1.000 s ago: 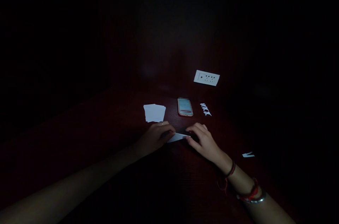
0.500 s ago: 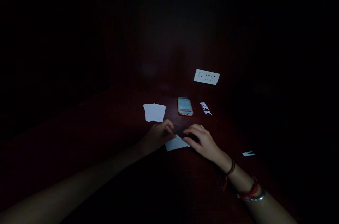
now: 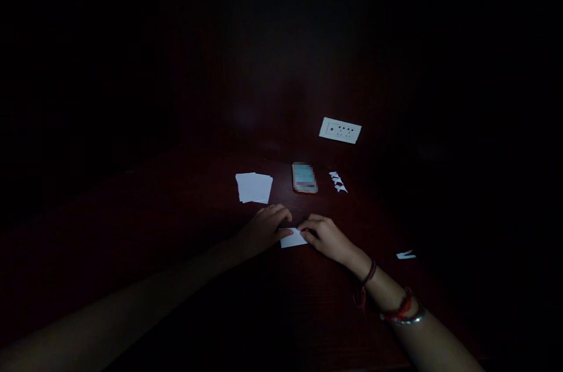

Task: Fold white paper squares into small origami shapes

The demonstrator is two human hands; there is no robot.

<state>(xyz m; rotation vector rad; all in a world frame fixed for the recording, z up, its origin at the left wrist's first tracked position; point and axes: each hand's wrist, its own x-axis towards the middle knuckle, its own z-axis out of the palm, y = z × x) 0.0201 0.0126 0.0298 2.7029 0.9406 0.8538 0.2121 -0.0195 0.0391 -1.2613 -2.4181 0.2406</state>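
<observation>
A small white sheet of paper (image 3: 292, 239) lies on the dark red table between my hands, with a fold along its far edge. From the left, my left hand (image 3: 264, 233) grips the paper, its thumb on the sheet and its fingers curled over the far side. My right hand (image 3: 329, 237) closes on the right end, thumb and fingertips near the folded edge. The fingers hide both ends of the sheet.
Beyond my left hand lies a stack of white paper (image 3: 254, 188). A phone (image 3: 304, 178) lies at the back, beside several folded white paper pieces (image 3: 338, 182). Farther right is another folded paper piece (image 3: 405, 254). A socket panel (image 3: 340, 130) is on the back wall.
My right hand has moved left, closer to my left hand. The paper's far edge, slanted before, now lies straighter, and less of the sheet shows. The view has shifted slightly.
</observation>
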